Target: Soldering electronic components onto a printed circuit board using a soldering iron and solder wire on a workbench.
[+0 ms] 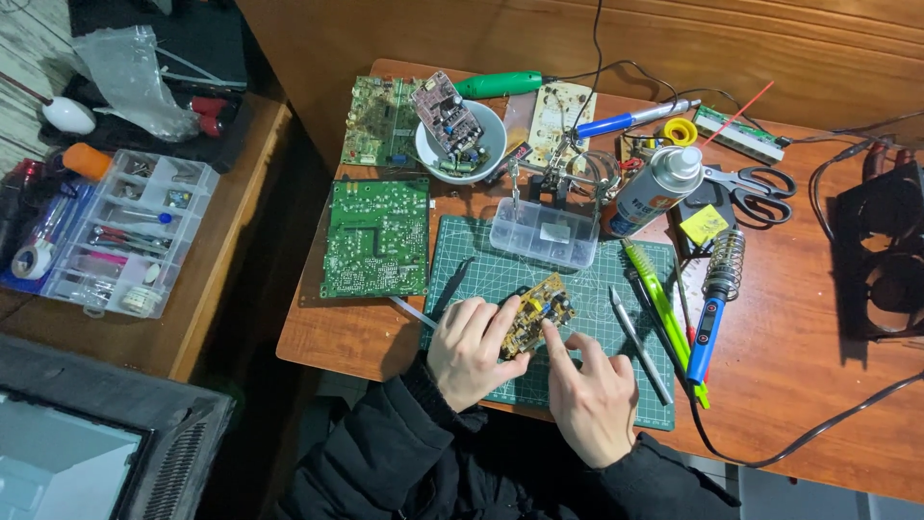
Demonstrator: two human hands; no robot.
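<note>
I'm looking down at the green cutting mat (pixel 568 279) on the wooden table (pixel 799 337), and both hands are on it. My left hand (pixel 469 349) comes in from the lower edge of the mat, black sleeve (pixel 385 443) behind it, wrist bent, knuckles up. Its fingers are curled round the near end of a small yellow circuit board (pixel 539 310), pinching it and holding it tilted up off the mat. The right hand (pixel 592 390) lies just beside it, palm down, fingers loosely spread; its forefinger (pixel 556 339) stretches out and touches the board's lower right edge, gripping nothing. The board sits near the middle of the mat, in its front half.

Right of the board on the mat lie metal tweezers (pixel 640 345), then a green-handled brush (pixel 662 308), then a blue-handled soldering iron (pixel 710 318) in its coil stand at the mat's right edge. At the mat's far edge stands a clear plastic box (pixel 544 234). Left of the mat lies a large green circuit board (pixel 375 238); beyond it, a white bowl (pixel 460 144) holds more boards. A spray can (pixel 657 188) and scissors (pixel 760 188) lie past the mat's far right corner.
</note>
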